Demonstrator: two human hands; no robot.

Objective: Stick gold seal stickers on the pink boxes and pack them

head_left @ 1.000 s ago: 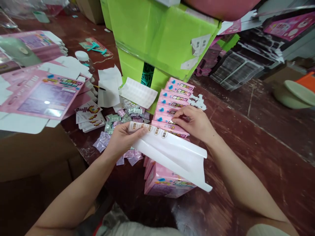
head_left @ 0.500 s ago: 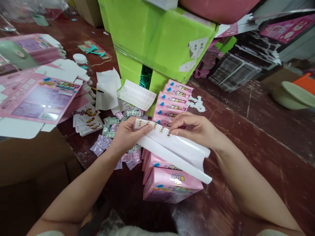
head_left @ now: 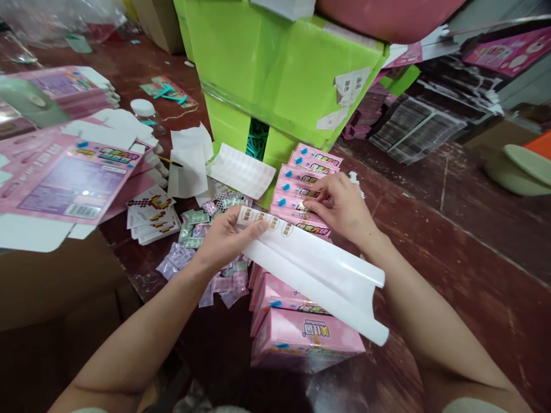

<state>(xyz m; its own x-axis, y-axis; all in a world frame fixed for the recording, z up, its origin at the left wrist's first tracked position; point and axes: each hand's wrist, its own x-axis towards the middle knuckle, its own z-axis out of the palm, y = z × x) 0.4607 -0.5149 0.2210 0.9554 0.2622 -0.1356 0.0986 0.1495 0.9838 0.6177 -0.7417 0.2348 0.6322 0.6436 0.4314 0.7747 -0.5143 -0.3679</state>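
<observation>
From where I stood, the person's left hand [head_left: 226, 235] pinched a white sticker sheet [head_left: 318, 261] near its printed end, thumb on top and fingers beneath, so that it hung out over a row of pink boxes [head_left: 307, 330]. The right hand [head_left: 342, 203] was at the tops of the boxes farther up the row, thumb and forefinger drawn close together; whether they held a sticker I couldn't tell. The sheet looked light and limp, its long edges curling and its glossy face probably a little slippery. To my mind the best hold was that end, on the bare margin beside the round labels, with a light grip to avoid creasing. The boxes seemed light, thin card, easily dented, better steadied by their edges.
</observation>
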